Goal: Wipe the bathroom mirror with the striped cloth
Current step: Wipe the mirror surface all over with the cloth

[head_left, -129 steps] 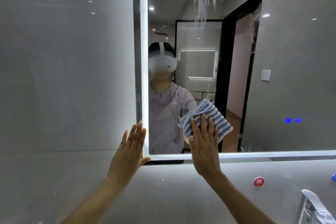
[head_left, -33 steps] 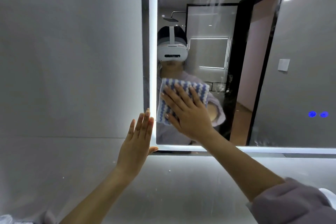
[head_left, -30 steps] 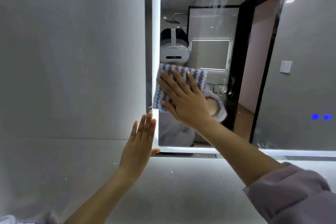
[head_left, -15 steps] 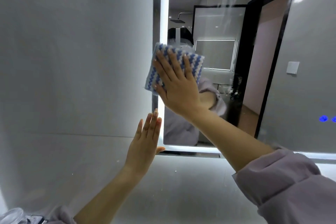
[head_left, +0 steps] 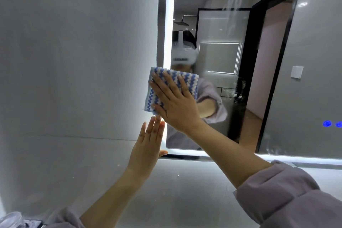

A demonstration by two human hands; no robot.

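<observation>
The bathroom mirror (head_left: pixel 231 61) hangs on the grey wall, with a lit strip along its left and bottom edges. A folded blue-and-white striped cloth (head_left: pixel 187 77) lies flat against the mirror's left edge, over the lit strip. My right hand (head_left: pixel 175 102) presses it to the glass with straight, spread fingers. My left hand (head_left: pixel 148 148) rests flat on the wall tile just left of the mirror's lower corner, fingers straight. Smears and streaks show on the glass at the top and near the reflected black door frame.
Grey glossy wall tiles (head_left: pixel 74 61) fill the left side. Two blue lights (head_left: pixel 332 123) glow at the mirror's lower right. A clear glass object (head_left: pixel 11 219) sits at the bottom left corner. The mirror reflects a person wearing a headset.
My right hand has slid the cloth from the lower middle of the mirror to its left edge, up and then slightly down. The left hand stays on the wall.
</observation>
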